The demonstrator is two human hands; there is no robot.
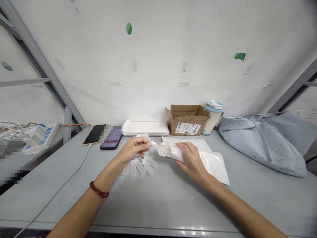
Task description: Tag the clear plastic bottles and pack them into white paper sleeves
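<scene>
My left hand point(135, 148) is closed in a pinch on a bunch of small clear plastic sleeves point(140, 165) that fan out below its fingers. My right hand point(189, 158) is wrapped round a rolled white plastic packet point(168, 150), whose tip points toward my left fingers. The two hands nearly meet above the grey table point(158, 201). A red bead bracelet point(99, 190) circles my left wrist. Under my right hand lie flat white bubble-lined bags point(215, 163).
At the back of the table stand an open cardboard box point(187, 120), a lidded cup point(213, 117), a stack of white sheets point(146, 128) and two phones point(102, 135), one on a cable. A blue-grey cloth bag point(267, 142) lies right. A power strip point(41, 137) sits left.
</scene>
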